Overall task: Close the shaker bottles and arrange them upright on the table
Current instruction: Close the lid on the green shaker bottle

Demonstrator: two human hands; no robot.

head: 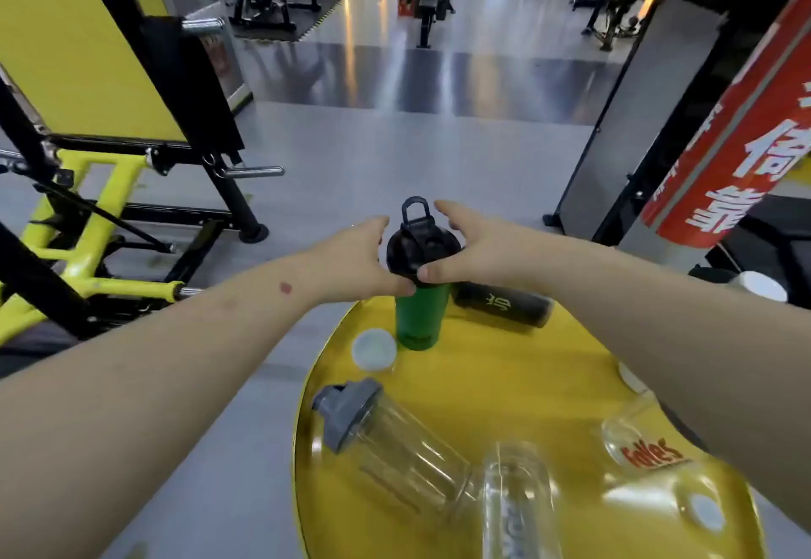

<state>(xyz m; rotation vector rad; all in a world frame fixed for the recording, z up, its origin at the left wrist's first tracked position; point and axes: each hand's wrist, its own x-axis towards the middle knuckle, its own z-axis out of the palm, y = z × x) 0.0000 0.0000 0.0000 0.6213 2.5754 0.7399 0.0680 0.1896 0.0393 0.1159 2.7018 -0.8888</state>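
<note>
A green shaker bottle (pixel 419 317) stands upright at the far edge of the round yellow table (pixel 496 387). Its black lid (pixel 417 247) with a carry loop sits on top. My left hand (pixel 360 257) and my right hand (pixel 474 247) flank the lid, thumbs pressed against its near rim, fingers spread. A black bottle (pixel 502 304) lies on its side behind the green one. A clear bottle with a grey lid (pixel 386 440) lies on its side near me. Two more clear bottles lie close by, one (pixel 520 501) lidless, one (pixel 645 449) with red lettering.
A loose white lid (pixel 374 349) rests on the table left of the green bottle. Another white lid (pixel 706 512) lies near the right front. A yellow and black gym machine (pixel 109 216) stands left of the table. A red banner (pixel 737 132) rises on the right.
</note>
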